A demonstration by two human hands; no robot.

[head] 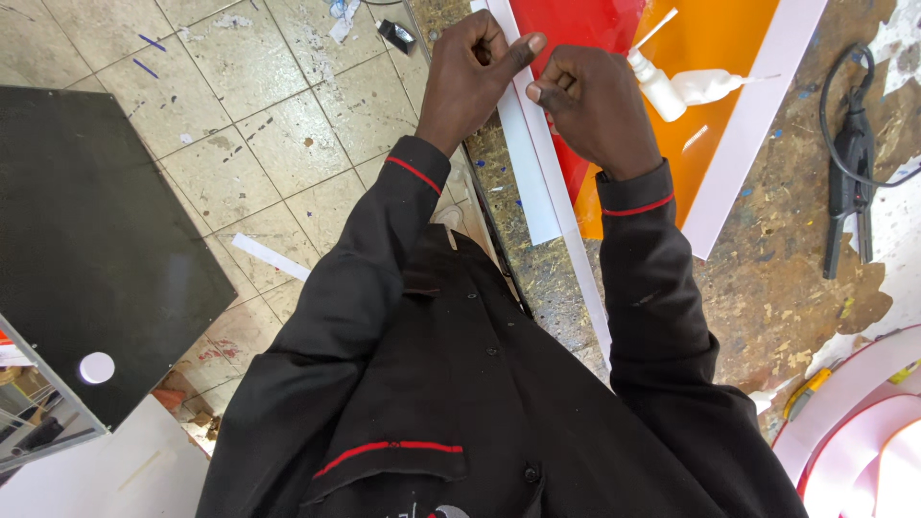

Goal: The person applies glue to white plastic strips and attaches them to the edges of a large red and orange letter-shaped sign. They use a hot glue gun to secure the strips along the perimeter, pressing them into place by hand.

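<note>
Here, a long white strip (pixel 537 144) is pinched at the workbench (pixel 767 288) edge by the curled fingers of the left hand (pixel 470 77) and right hand (pixel 590 105), beside red and orange panels (pixel 691 58).

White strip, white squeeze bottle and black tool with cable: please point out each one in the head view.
white strip (pixel 552 187): head view, on its middle part below the hands.
white squeeze bottle (pixel 705 86): head view, on its body.
black tool with cable (pixel 849 168): head view, on its handle.

Paint-spattered workbench (pixel 767 288) — white strips (pixel 537 173), red-and-orange panel (pixel 710 58), two glue bottles (pixel 676 88), black tool (pixel 849 182).
</note>
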